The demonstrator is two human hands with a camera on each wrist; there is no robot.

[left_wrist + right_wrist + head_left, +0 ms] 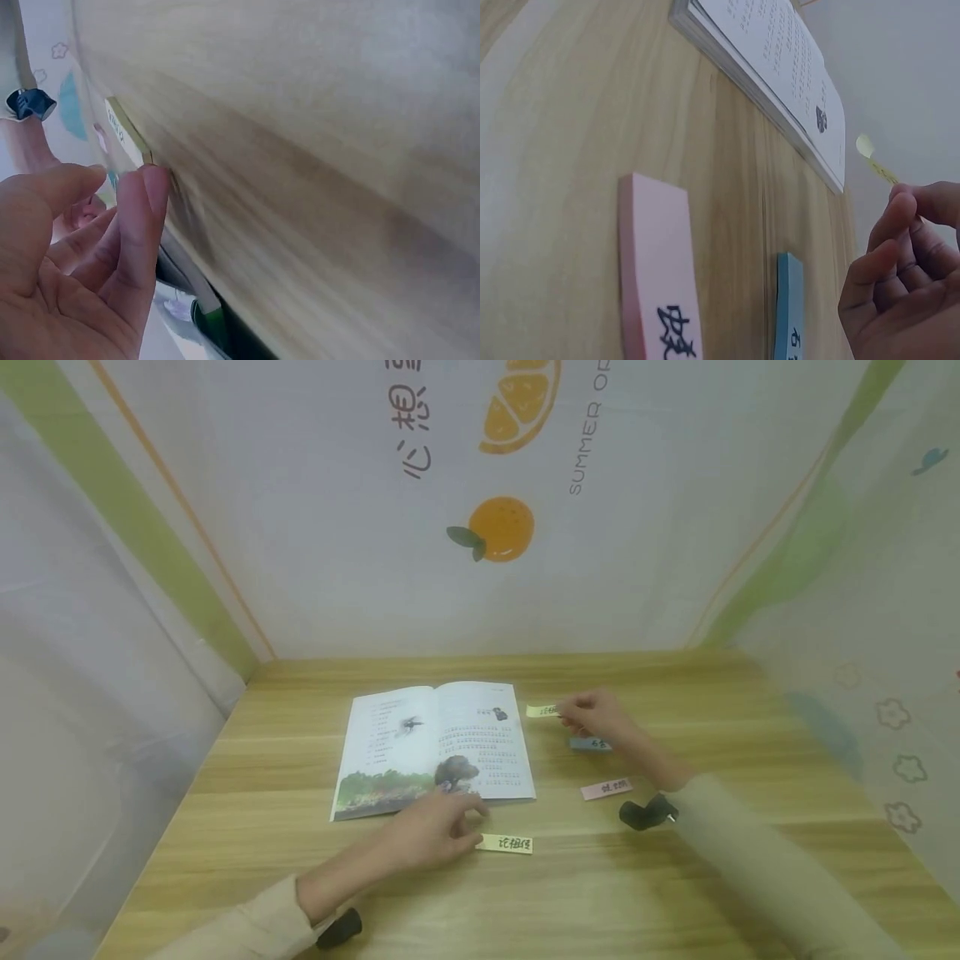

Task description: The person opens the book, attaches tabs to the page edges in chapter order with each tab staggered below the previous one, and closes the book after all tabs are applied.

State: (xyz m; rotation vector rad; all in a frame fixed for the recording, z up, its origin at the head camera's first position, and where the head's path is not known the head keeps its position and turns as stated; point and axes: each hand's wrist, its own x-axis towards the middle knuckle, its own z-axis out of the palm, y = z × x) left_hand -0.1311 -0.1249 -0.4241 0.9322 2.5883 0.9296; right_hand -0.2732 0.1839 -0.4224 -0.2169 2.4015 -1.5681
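yellow slip [542,711] is pinched at one end by the right hand [600,714], its long axis pointed left at the open book [480,712] just beside it. nothing looks gripped by the left hand [431,835] tho, loosely spread right by the yellow pad's [510,843] left end.

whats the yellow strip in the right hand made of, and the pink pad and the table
Yellow strip: likely matte paper; it looks thin, inked, seemingly bent at the tip.
Pink pad: probably stacked matte paper, given its thick side and handwritten top.
Table: wood or wood-look laminate, faint sheen, visible grain; which is unclear.
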